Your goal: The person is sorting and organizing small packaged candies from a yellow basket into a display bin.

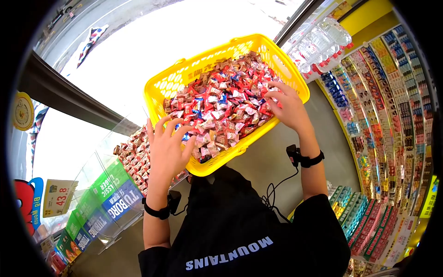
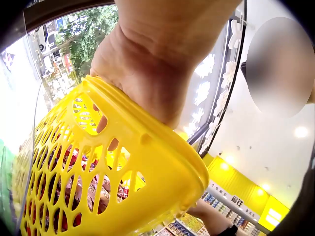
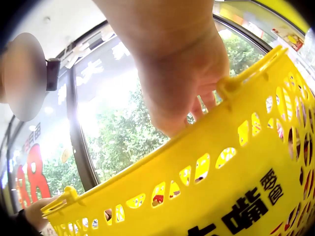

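Observation:
A yellow plastic basket (image 1: 221, 159) full of small wrapped candies (image 1: 221, 101), mostly red and pink with some blue, stands in front of the person in the head view. The left hand (image 1: 168, 145) is over the basket's left side, fingers spread and slightly bent above the candies. Over the right end, the right hand (image 1: 290, 108) has its bent fingers at the candies' edge. In the left wrist view the left hand (image 2: 147, 78) is at the rim of the basket (image 2: 147, 162). The right wrist view shows the right hand (image 3: 182, 83) reaching over the basket wall (image 3: 197, 187), fingertips partly hidden.
Beside the basket at left, more wrapped candies (image 1: 138, 157) lie behind a clear panel, near green and blue Tuborg boxes (image 1: 117, 194). Shelves of packaged goods (image 1: 383, 115) curve along the right. Bottles (image 1: 320, 41) stand at the upper right. Cables (image 1: 272, 198) hang from the wrist cameras.

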`<state>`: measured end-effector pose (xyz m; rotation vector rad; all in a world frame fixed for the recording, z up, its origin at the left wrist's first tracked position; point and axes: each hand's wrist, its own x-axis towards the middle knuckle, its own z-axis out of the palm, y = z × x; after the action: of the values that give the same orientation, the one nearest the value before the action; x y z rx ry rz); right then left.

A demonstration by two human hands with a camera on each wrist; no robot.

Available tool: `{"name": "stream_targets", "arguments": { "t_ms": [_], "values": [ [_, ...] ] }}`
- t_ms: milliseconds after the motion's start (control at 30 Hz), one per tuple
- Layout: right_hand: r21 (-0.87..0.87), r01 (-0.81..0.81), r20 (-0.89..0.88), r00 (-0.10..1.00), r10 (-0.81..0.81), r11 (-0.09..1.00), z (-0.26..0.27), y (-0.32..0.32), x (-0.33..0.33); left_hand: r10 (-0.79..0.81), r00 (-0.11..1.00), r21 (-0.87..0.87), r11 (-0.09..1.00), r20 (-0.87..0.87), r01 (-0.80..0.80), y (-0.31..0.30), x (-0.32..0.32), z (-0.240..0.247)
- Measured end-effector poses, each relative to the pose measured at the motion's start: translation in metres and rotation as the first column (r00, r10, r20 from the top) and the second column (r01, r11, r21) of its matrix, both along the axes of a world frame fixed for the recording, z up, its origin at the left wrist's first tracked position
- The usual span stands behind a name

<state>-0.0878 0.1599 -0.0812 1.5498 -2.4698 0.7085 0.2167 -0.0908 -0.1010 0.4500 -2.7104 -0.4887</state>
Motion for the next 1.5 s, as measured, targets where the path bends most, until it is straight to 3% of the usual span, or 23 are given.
{"name": "stream_targets", "arguments": {
  "t_ms": [100, 233, 333, 467, 500, 600, 700, 733, 800, 933, 1033, 1133, 1167, 1267, 1300, 1433, 1500],
  "values": [
    [-0.064, 0.101, 0.062, 0.993, -0.097, 0.993, 0.007, 0.015, -0.015, 0.037, 0.999, 0.003, 0.999, 0.030, -0.037, 0.003, 0.001, 0.001],
    [-0.059, 0.019, -0.132, 0.991, -0.027, 0.998, 0.006, 0.027, -0.054, -0.012, 0.995, -0.095, 0.995, 0.103, 0.022, -0.004, -0.003, 0.045],
    [-0.090, -0.092, -0.246, 0.967, 0.068, 0.992, 0.015, 0.023, -0.086, 0.154, 0.986, -0.203, 0.965, -0.061, -0.163, -0.019, -0.020, 0.091],
    [-0.063, -0.074, -0.144, 0.987, 0.065, 0.995, 0.017, 0.022, -0.123, 0.135, 0.991, -0.287, 0.950, 0.020, -0.123, -0.001, -0.074, 0.142],
    [-0.053, -0.052, -0.020, 0.998, 0.051, 0.997, 0.011, 0.023, -0.129, 0.122, 0.991, -0.296, 0.950, 0.062, -0.099, 0.006, -0.092, 0.149],
    [-0.106, -0.162, -0.051, 0.986, 0.157, 0.981, -0.008, 0.031, -0.149, -0.018, 0.995, -0.206, 0.978, 0.093, 0.037, 0.017, -0.149, 0.135],
    [-0.151, -0.146, 0.024, 0.988, 0.152, 0.978, -0.011, 0.029, -0.147, -0.202, 0.971, -0.024, 0.978, 0.126, 0.206, 0.036, -0.203, 0.119],
    [-0.166, -0.141, 0.038, 0.988, 0.150, 0.976, -0.009, 0.029, -0.146, -0.226, 0.955, 0.126, 0.971, 0.190, 0.205, 0.043, -0.220, 0.112],
    [-0.146, -0.143, 0.047, 0.987, 0.152, 0.979, -0.007, 0.029, -0.148, -0.359, 0.918, 0.154, 0.930, 0.168, 0.335, 0.052, -0.253, 0.093],
    [-0.120, -0.120, 0.098, 0.986, 0.132, 0.985, -0.011, 0.028, -0.150, -0.439, 0.847, 0.199, 0.897, 0.299, 0.394, 0.068, -0.309, 0.058],
    [-0.130, -0.115, 0.098, 0.987, 0.128, 0.985, -0.012, 0.030, -0.148, -0.490, 0.815, 0.035, 0.862, 0.309, 0.506, 0.065, -0.331, 0.009],
    [-0.169, -0.104, 0.097, 0.988, 0.122, 0.980, -0.010, 0.029, -0.150, -0.388, 0.761, -0.090, 0.861, 0.521, 0.500, 0.058, -0.329, -0.001],
    [-0.174, -0.098, 0.099, 0.988, 0.117, 0.980, -0.011, 0.030, -0.149, -0.375, 0.720, -0.034, 0.875, 0.584, 0.483, 0.052, -0.326, 0.002],
    [-0.185, -0.085, 0.093, 0.990, 0.103, 0.979, -0.011, 0.029, -0.149, -0.377, 0.709, -0.001, 0.883, 0.595, 0.470, 0.035, -0.304, -0.004],
    [-0.186, -0.081, 0.089, 0.991, 0.099, 0.979, -0.012, 0.029, -0.148, -0.394, 0.753, -0.021, 0.880, 0.527, 0.475, 0.033, -0.299, -0.004],
    [-0.192, -0.064, 0.107, 0.991, 0.086, 0.979, -0.010, 0.026, -0.147, -0.341, 0.711, 0.034, 0.912, 0.615, 0.408, 0.030, -0.288, 0.015],
    [-0.195, -0.063, 0.116, 0.989, 0.087, 0.979, -0.011, 0.027, -0.147, -0.341, 0.751, -0.004, 0.909, 0.566, 0.416, 0.030, -0.274, 0.014]
  ]
}}
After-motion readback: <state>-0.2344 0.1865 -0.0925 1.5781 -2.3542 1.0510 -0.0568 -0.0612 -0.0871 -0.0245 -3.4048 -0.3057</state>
